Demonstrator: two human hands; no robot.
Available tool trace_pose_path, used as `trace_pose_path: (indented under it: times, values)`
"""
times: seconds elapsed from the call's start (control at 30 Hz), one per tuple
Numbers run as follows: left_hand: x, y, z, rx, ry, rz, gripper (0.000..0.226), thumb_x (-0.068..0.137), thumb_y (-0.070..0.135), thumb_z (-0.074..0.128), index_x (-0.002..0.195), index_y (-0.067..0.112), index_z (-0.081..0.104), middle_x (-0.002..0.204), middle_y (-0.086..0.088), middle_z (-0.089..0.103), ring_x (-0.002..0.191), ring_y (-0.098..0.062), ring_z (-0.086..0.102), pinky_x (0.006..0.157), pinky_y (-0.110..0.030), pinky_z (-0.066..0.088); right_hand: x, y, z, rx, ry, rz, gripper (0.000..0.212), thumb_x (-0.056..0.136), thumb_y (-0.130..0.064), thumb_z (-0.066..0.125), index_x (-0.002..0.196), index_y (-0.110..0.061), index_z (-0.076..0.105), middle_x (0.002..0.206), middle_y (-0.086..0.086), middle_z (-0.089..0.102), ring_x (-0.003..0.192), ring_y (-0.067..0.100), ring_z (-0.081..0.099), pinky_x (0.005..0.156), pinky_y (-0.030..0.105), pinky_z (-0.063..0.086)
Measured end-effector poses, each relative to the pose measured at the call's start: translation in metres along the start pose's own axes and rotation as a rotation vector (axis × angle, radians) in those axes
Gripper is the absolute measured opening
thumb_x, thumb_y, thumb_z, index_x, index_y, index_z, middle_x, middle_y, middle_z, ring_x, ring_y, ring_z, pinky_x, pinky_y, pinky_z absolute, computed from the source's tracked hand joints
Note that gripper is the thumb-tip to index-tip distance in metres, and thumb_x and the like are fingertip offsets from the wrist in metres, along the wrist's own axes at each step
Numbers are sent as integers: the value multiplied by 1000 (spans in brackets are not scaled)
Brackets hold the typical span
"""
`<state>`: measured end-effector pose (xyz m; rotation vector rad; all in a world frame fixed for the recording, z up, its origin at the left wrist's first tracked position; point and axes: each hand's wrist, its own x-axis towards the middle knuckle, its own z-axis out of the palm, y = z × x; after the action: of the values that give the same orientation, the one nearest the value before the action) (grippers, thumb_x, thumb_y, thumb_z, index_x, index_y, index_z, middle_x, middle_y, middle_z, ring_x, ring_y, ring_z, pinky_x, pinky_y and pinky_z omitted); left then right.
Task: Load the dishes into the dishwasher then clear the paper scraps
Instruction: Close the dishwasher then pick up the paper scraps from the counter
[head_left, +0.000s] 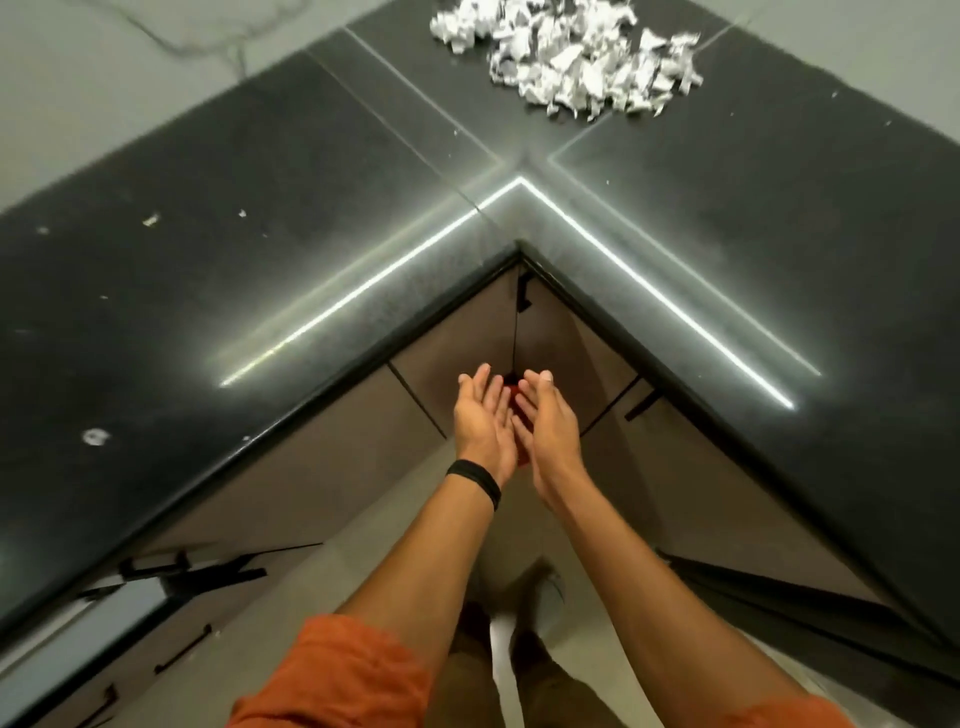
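White paper scraps (569, 60) sprawl left-right.

Rolled orange sleeves (337, 670), black wristband (475, 480) behind the left hand (480, 415).

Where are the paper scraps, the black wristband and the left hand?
paper scraps (566, 52), head view, middle of the white pile.
black wristband (475, 480), head view, middle of the visible band.
left hand (483, 423), head view, middle of the hand.
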<state>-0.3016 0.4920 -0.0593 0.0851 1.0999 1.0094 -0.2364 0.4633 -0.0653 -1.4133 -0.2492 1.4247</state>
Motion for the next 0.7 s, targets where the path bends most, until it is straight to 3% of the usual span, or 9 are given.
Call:
trace_pose_path:
  times: [0.2,0.33,0.7]
  values:
    - [-46,29,36,19,-137,129,55,107,50,29,145,17,50,149,-10,51,138,-23,47,123,-41,26,-44,-53,13,20,-87,-130,48,108,-41,39,147,-13,48,149,7,52,137,17,49,116,36,39]
    - [-53,43,53,79,-207,188,54,107,51,29,136,17,59,133,-6,66,129,-21,56,120,-41,30,-45,-78,13,23,-119,-230,47,107,-42,43,144,-16,52,146,4,55,133,14,52,114,38,42]
    - [17,84,127,119,-334,142,54,107,48,29,130,12,62,122,-9,72,125,-25,60,117,-43,35,36,-142,24,-5,-54,-386,27,104,-22,54,128,-18,65,127,0,69,119,12,64,106,39,51]
